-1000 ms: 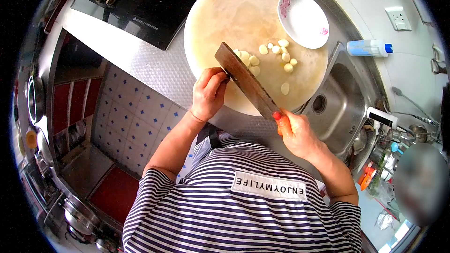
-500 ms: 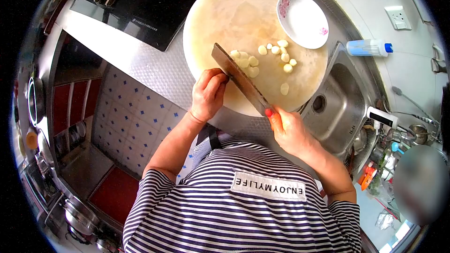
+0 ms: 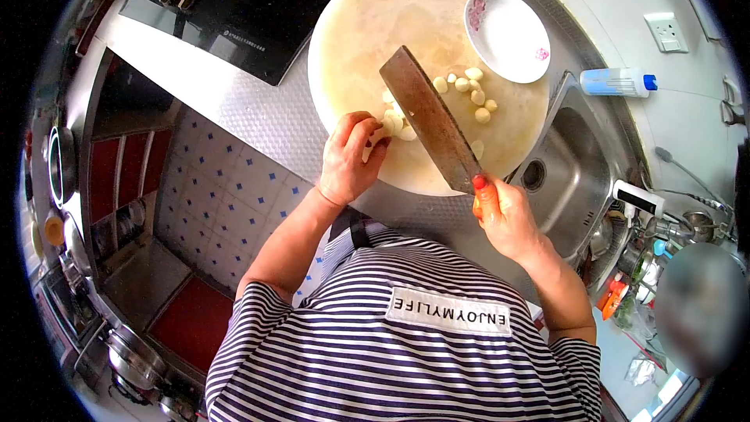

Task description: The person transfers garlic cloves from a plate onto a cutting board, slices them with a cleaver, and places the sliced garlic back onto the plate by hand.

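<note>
My right hand [image 3: 506, 217] grips a cleaver [image 3: 431, 113] by its handle end, and the broad blade is tilted flat-side up over the round cutting board [image 3: 367, 23]. To the left of the blade, my left hand [image 3: 351, 155] has its fingers and thumb bent around pale garlic slices [image 3: 400, 126] at the fingertips. The blade covers part of that pile. Several peeled garlic cloves [image 3: 478, 97] lie on the board to the right of the cleaver. Beside the blade's lower right edge, one slice [image 3: 477, 148] lies flat.
A white flower-patterned dish [image 3: 508, 35] rests on the board's far right. The steel sink [image 3: 574, 164] adjoins the board on the right, with a blue-capped bottle [image 3: 617, 82] behind it. A black gas stove [image 3: 234, 27] is at the far left.
The cleaver has moved right, away from my left fingers, and its flat side has turned upward. My left fingers have opened slightly and reached over to the garlic slices.
</note>
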A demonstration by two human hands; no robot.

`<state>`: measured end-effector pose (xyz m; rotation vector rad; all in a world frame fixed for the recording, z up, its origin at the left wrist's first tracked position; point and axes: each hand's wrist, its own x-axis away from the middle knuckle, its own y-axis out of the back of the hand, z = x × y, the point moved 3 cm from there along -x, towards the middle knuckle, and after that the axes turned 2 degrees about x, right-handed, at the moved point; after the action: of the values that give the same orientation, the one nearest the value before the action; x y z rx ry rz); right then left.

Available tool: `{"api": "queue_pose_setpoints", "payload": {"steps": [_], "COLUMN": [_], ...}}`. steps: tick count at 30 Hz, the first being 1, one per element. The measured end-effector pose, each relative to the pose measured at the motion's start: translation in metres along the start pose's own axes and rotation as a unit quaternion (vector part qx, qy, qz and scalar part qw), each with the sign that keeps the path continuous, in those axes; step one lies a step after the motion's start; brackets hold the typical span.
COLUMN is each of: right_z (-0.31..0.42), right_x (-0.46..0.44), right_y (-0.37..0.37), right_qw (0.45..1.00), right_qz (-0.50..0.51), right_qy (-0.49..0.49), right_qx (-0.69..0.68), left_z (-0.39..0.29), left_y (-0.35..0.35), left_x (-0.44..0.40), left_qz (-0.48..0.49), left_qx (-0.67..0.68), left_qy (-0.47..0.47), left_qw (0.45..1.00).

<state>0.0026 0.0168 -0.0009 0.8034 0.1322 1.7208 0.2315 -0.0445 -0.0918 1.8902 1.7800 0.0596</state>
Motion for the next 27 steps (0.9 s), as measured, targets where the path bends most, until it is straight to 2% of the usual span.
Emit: {"api": "queue_pose_setpoints", "payload": {"steps": [1,3,7,9,12,15,21,22,24,27], "right_z": [0.0,-0.001,-0.005,-0.004,-0.007,-0.012,0.0,-0.001,-0.002,-0.003], "right_x": [0.0,0.001,0.001,0.0,0.001,0.001,0.003,0.003,0.005,0.005], "right_y": [0.0,-0.004,-0.008,-0.009,-0.01,-0.013,-0.013,-0.014,-0.015,-0.017], "right_qw": [1.0,0.999,0.999,1.0,1.0,0.998,0.997,0.997,0.997,0.997], "right_qz": [-0.001,0.005,0.025,0.013,0.021,0.054,0.071,0.072,0.054,0.042], "right_qy": [0.001,0.02,0.002,0.016,0.003,-0.031,-0.016,-0.017,0.017,0.034], "right_qx": [0.0,0.03,0.04,0.021,0.009,-0.007,0.01,0.011,0.046,0.046], "left_z": [-0.002,-0.009,-0.004,-0.001,0.0,0.006,-0.001,-0.001,0.001,-0.001], "left_y": [0.001,0.002,-0.001,-0.002,0.001,0.002,0.003,0.003,0.003,0.007], "left_x": [-0.004,-0.01,-0.013,-0.012,-0.01,-0.004,0.002,0.002,0.002,-0.001], "left_qz": [0.0,0.031,0.052,0.075,0.067,0.021,-0.046,-0.047,-0.04,-0.025], "left_qx": [0.0,-0.078,-0.085,-0.06,-0.014,-0.006,-0.069,-0.069,-0.035,-0.053], "left_qy": [-0.001,-0.086,-0.071,0.021,0.035,-0.015,-0.043,-0.042,0.023,-0.007], "left_qw": [1.0,0.993,0.993,0.995,0.997,1.0,0.996,0.996,0.998,0.998]}}
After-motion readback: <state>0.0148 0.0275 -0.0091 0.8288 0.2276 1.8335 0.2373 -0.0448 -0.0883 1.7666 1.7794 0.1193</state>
